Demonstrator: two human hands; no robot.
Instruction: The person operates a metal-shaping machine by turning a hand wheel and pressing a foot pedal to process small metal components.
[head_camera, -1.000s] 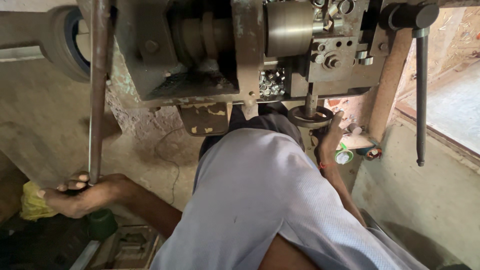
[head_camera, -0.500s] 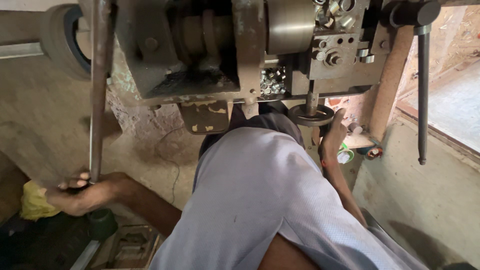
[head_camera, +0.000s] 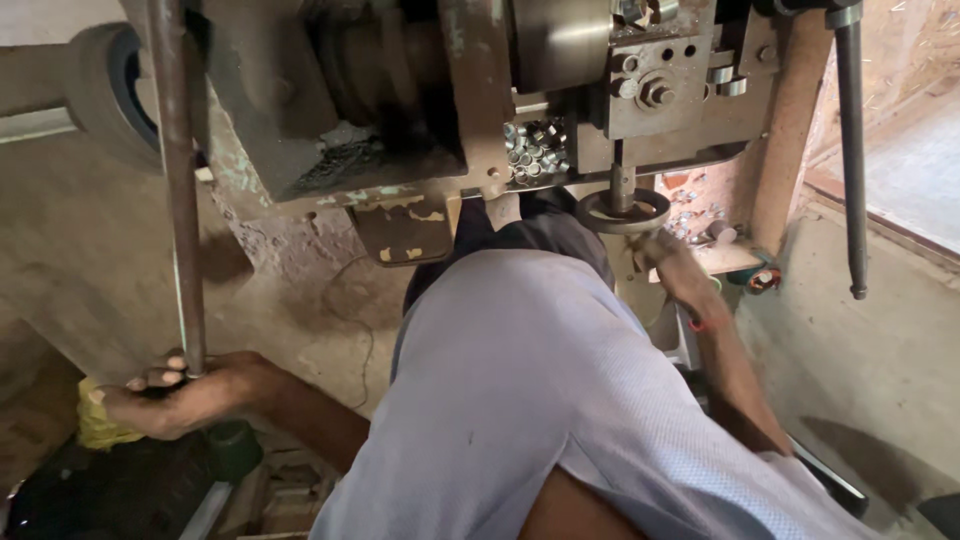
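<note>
Head view: my left hand (head_camera: 185, 395) fingers wrap the long lever (head_camera: 178, 180); my right hand (head_camera: 672, 262) fingers' grip by the ring (head_camera: 623, 211) cannot be told.

The right hand (head_camera: 672, 262) sits hemmed in — a metal ring (head_camera: 624, 211) just above, the machine body (head_camera: 660, 90) overhead; open room lies rightward toward the hanging rod (head_camera: 851, 150).

We saw small metal rings (head_camera: 533, 152) heaped on the machine's ledge (head_camera: 560, 178), with more loose pieces on the small tray (head_camera: 735, 258) beside it.
</note>
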